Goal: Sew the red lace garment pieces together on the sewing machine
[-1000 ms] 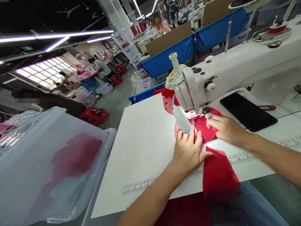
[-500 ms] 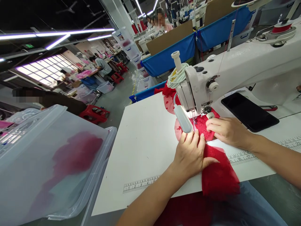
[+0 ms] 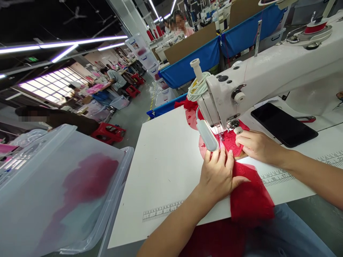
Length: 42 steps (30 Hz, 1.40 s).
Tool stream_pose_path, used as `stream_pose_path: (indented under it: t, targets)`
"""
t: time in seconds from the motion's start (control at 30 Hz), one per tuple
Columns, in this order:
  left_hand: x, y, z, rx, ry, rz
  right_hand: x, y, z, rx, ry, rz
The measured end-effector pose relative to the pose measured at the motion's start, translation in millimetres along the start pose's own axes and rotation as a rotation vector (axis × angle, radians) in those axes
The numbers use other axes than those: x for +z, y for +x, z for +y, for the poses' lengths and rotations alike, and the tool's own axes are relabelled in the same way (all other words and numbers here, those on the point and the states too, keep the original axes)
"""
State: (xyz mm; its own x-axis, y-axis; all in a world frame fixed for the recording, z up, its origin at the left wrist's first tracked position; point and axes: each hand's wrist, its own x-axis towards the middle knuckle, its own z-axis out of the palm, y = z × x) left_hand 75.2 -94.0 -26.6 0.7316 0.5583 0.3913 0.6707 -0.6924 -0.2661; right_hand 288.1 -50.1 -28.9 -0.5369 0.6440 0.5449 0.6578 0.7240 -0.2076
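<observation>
My left hand [image 3: 217, 173] lies flat with fingers stretched forward, pressing red lace fabric [image 3: 250, 194] against the table just in front of the presser foot [image 3: 221, 136]. The fabric runs under the needle area of a white sewing machine [image 3: 221, 101] and hangs over the table's front edge toward my lap. To the right of the foot, my right hand [image 3: 258, 144] pinches the fabric's edge between thumb and fingers; its fingertips are partly hidden. A small grey lamp head [image 3: 207, 135] hangs left of the needle, lighting the cloth.
A black phone [image 3: 284, 125] lies on the machine bed, with red-handled snips [image 3: 308, 119] behind it. Printed ruler marks run along the white table [image 3: 160, 164]. A translucent bin [image 3: 80, 192] holding red cloth stands at left. Several people sit farther back.
My right hand has shifted slightly away from me along the fabric's edge, and a brownish strip now shows beside it. My left hand stays almost still on the fabric. The camera view has moved a little.
</observation>
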Motion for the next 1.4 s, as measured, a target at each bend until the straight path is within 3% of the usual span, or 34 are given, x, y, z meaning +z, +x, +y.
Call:
stream_pose_path:
  t: [0.53, 0.77, 0.93, 1.13, 1.4]
  targets:
    - [8.3, 2, -5, -0.078, 0.052, -0.045, 4, 1, 2, 0.022, -0.009, 0.015]
    - [12.2, 4, -6, -0.113, 0.028, -0.038, -9, 2, -9, 0.040, -0.301, 0.106]
    - [11.4, 3, -5, -0.102, -0.149, 0.026, -6, 0, -12, -0.176, -0.040, 0.051]
    - [8.4, 0, -1, -0.097, -0.162, -0.008, 8, -12, -4, -0.167, -0.026, 0.043]
    - [6.8, 3, -2, -0.087, -0.166, -0.005, -2, -6, -7, -0.145, -0.057, -0.030]
